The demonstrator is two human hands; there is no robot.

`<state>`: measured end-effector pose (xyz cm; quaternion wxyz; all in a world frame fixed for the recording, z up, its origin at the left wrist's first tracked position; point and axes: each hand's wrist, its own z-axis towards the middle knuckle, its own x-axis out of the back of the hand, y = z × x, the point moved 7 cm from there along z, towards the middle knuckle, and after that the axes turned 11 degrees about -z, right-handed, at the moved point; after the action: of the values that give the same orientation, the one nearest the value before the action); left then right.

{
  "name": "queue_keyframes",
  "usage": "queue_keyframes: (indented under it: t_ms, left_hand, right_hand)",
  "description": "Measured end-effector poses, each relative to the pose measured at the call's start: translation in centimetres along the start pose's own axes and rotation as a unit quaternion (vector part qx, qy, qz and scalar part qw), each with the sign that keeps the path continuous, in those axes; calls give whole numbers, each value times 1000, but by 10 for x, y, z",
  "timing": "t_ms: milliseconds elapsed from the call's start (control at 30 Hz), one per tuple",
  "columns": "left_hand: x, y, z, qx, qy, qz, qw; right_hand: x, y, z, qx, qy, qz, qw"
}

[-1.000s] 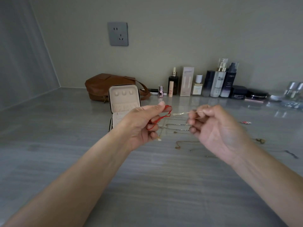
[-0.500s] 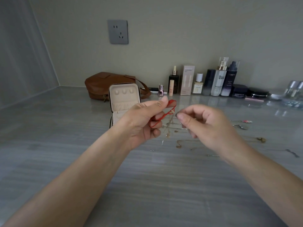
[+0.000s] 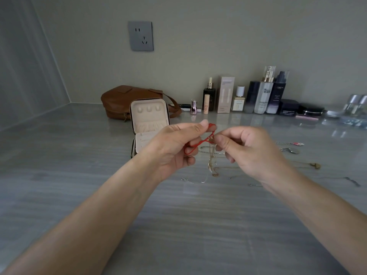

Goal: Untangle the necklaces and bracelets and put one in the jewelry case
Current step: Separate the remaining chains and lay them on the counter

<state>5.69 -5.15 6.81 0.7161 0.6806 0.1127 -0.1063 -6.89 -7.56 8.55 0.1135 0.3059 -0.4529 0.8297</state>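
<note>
as left fingers (image 3: pixel 198 126) pinch red cord (image 3: pixel 202 142), chain (image 3: pixel 210 162) hangs from right fingers (image 3: pixel 220 140)

Well right of the brown leather bag (image 3: pixel 127 100), a dark bottle (image 3: pixel 279 94) reads "L'ORÉAL", and the pump bottle (image 3: pixel 265 96) nearer the bag shows a large "H".

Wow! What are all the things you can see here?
red bracelet: one, red, held in the middle
gold chain: one, gold, dangling below the red bracelet
loose chains: several, silver and gold, lying at the right
jewelry case: one, cream inside, open, left of middle
bag: one, brown, behind the jewelry case
bottles and boxes: many, mixed colours, along the wall
socket: one, grey, on the wall
table: one, grey, under everything
left hand: one, holds the red bracelet
right hand: one, pinches the gold chain
</note>
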Motion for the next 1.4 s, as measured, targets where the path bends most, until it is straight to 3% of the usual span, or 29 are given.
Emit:
queue_keyframes:
  t_ms: [133,233,333,1067,1400]
  left_hand:
    - [0,-1,0,7,4,-8,1000]
    - [-1,-2,0,12,8,-11,1000]
    - [-2,-3,0,13,9,-13,1000]
    - [-5,-8,1,19,9,-9,1000]
    - [-3,-13,3,35,15,-13,999]
  right_hand:
    - [11,-4,-4,54,81,-31,995]
    - [18,-22,-13,162,159,-138,964]
    - [13,-27,-15,192,180,-183,947]
    - [5,-9,-8,68,175,-179,966]
    - [6,0,-4,44,155,-78,984]
